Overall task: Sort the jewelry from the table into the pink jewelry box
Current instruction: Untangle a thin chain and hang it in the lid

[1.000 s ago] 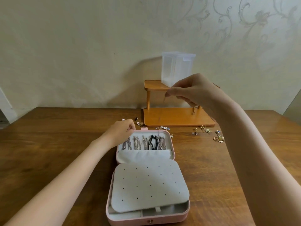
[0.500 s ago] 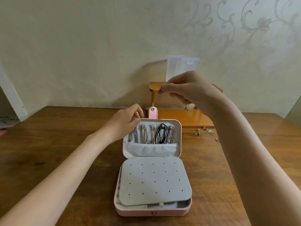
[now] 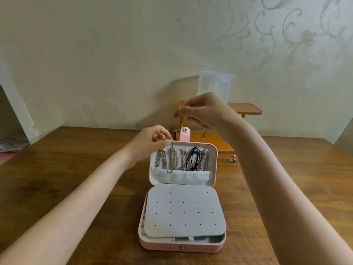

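Note:
The pink jewelry box (image 3: 181, 245) stands open on the wooden table, its lid (image 3: 214, 165) upright. Several silver chains and a black cord (image 3: 193, 157) hang from hooks inside the lid above a grey pocket. A grey perforated earring panel (image 3: 183, 211) covers the base. My left hand (image 3: 152, 141) pinches a thin silver necklace (image 3: 171, 150) at the lid's top left edge; its small pendant dangles over the pocket. My right hand (image 3: 204, 109) is raised above the lid, fingertips pinching the chain's other end, which is barely visible.
Behind the box stands an orange wooden two-tier stand (image 3: 215, 138) with a translucent plastic container (image 3: 215, 87) on its upper shelf. A few small gold earrings (image 3: 234, 158) lie on the table to the right of the lid. The wall is close behind.
The lid has been tipped up from nearly flat to upright. My left hand now pinches the necklace at the lid's top edge, and my right hand has come lower and nearer the lid.

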Available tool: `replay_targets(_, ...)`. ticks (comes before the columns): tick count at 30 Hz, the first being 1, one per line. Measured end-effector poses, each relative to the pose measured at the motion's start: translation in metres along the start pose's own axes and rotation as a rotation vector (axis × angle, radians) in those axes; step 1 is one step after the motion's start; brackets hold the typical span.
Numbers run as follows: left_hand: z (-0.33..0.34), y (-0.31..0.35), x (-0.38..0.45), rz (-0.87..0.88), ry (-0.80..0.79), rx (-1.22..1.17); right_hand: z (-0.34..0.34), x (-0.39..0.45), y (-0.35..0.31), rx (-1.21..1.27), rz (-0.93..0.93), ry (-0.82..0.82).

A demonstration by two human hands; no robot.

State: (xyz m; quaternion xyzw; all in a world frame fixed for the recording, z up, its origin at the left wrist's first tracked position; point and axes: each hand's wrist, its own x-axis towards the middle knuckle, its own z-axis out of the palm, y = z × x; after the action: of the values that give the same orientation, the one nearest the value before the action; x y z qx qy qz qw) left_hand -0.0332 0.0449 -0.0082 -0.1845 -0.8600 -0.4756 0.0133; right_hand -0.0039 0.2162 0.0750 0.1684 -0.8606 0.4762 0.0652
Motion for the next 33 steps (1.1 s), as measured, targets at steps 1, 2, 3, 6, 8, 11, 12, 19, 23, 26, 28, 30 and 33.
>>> replay_targets(1, 0.000, -0.001, -0.001, -0.021, 0.003, -0.047, 0.002, 0.000, 0.000, -0.008, -0.003, 0.001)
replay_targets(2, 0.001, -0.002, -0.002, -0.038, 0.005, -0.087, 0.003, 0.000, 0.000, -0.011, -0.004, 0.000)
replay_targets(3, 0.001, -0.002, -0.002, -0.049, 0.004, -0.113, 0.004, 0.001, 0.000, -0.008, -0.005, -0.002)
replay_targets(6, 0.003, -0.002, -0.003, -0.055, -0.007, -0.135, 0.003, 0.002, -0.002, -0.004, -0.005, 0.001)
replay_targets(8, 0.004, -0.001, -0.003, -0.053, -0.009, -0.125, 0.002, 0.003, -0.004, -0.002, 0.001, 0.003)
replay_targets(11, 0.005, 0.000, -0.003, -0.055, 0.000, -0.129, 0.004, 0.004, -0.001, -0.018, 0.010, -0.006)
replay_targets(12, 0.005, 0.000, -0.003, -0.060, 0.007, -0.130, 0.005, 0.004, 0.001, -0.017, 0.017, -0.008)
replay_targets(19, 0.005, 0.001, 0.000, -0.070, 0.016, -0.119, 0.004, 0.007, 0.004, 0.017, 0.031, 0.034)
replay_targets(23, 0.005, 0.000, 0.000, -0.066, 0.024, -0.124, 0.003, 0.008, 0.003, 0.006, 0.016, 0.031)
replay_targets(26, 0.005, 0.000, 0.000, -0.067, 0.036, -0.129, 0.005, 0.008, 0.006, 0.018, 0.019, 0.034)
replay_targets(28, 0.005, 0.000, 0.000, -0.070, 0.034, -0.120, 0.007, 0.008, 0.009, 0.008, 0.024, 0.031)
replay_targets(30, 0.004, 0.000, 0.000, -0.074, 0.032, -0.114, 0.009, 0.007, 0.011, -0.011, 0.021, 0.022)
replay_targets(33, 0.003, -0.001, 0.000, -0.088, 0.011, -0.154, 0.011, 0.008, 0.013, -0.007, 0.010, 0.028)
